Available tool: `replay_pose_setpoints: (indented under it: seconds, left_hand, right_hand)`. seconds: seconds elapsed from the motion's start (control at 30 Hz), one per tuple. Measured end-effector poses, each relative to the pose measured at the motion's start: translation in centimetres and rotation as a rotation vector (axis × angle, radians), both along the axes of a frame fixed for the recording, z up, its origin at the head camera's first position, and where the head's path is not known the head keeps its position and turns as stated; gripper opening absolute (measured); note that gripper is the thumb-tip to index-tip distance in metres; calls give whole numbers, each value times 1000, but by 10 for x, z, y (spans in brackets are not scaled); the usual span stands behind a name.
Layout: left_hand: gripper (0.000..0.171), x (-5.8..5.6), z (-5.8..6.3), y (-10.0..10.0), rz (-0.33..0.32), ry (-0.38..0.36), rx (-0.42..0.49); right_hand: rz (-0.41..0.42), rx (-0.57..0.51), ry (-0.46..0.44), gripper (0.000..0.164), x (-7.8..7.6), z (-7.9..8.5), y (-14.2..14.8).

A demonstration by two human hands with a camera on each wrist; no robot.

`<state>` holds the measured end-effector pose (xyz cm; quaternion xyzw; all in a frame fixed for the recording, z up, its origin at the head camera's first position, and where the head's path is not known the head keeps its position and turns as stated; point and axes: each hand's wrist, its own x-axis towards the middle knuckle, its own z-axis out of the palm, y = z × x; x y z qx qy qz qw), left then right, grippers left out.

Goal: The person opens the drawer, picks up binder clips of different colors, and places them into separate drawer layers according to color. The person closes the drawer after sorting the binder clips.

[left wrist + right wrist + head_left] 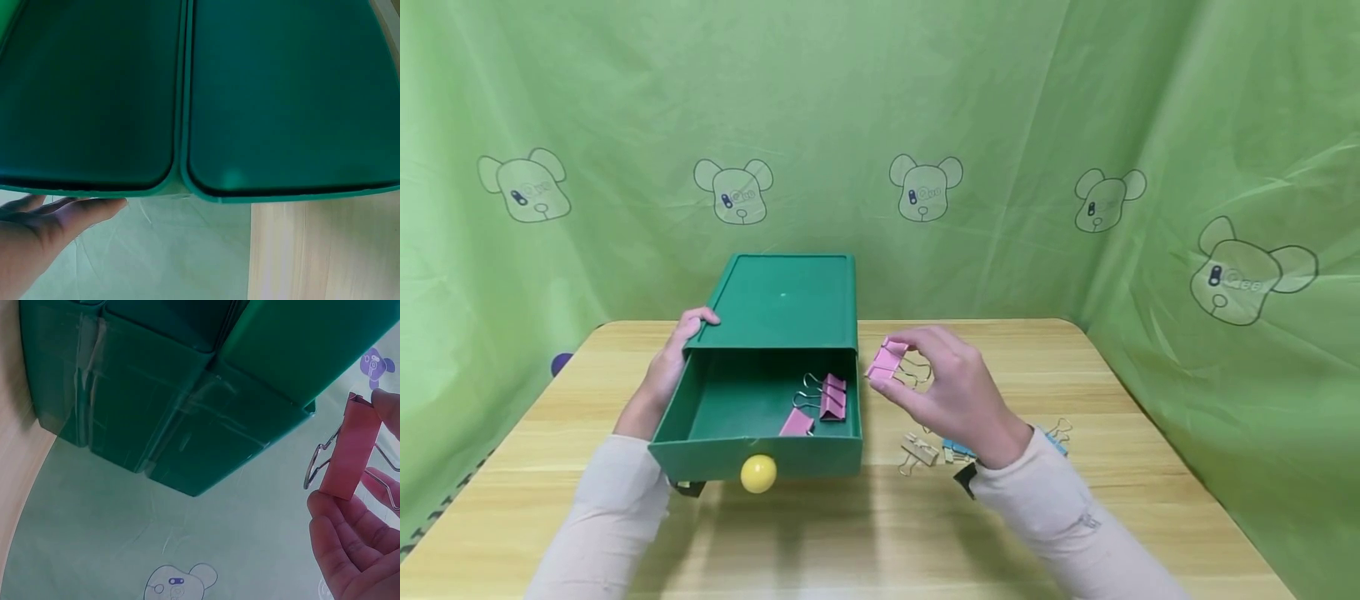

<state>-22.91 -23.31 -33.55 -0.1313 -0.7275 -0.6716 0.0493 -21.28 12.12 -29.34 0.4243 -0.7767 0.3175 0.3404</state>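
Note:
A green drawer box [786, 296] stands at the middle left, its top drawer [820, 457] pulled out by a yellow round knob side facing me. Inside the drawer lie two pink binder clips, one [832, 397] upright near the right wall and another [797, 422] by the front. My left hand [672, 358] rests against the box's left side, fingertips at its top edge; in the left wrist view its fingers [87, 212] touch the green side. To the right of the drawer, my right hand [951, 379] pinches a pink binder clip [353, 449] by its two ends, in the air.
On the table right of the drawer lie a beige binder clip [920, 450] and blue clips [958, 451], partly hidden by the right arm. Another blue clip [1057, 442] shows beyond the sleeve. A green curtain [880, 100] encloses the table. The yellow knob [758, 473] sticks out in front.

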Motion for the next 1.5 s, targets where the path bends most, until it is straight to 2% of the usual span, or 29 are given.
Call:
replay_pose_setpoints:
  seconds: [0.3,0.9,1.5]
  left_hand:
    - [26,0,0,0,-3,4,-5]
    - [26,-1,2,0,9,-12,-13]
    - [25,-2,-1,0,-20,30,21]
  right_hand:
    - [23,32,-28,42,4,4,-14]
    - [96,44,-16,40,7,9,-31]
    - [139,52,-26,44,11,10,-47]
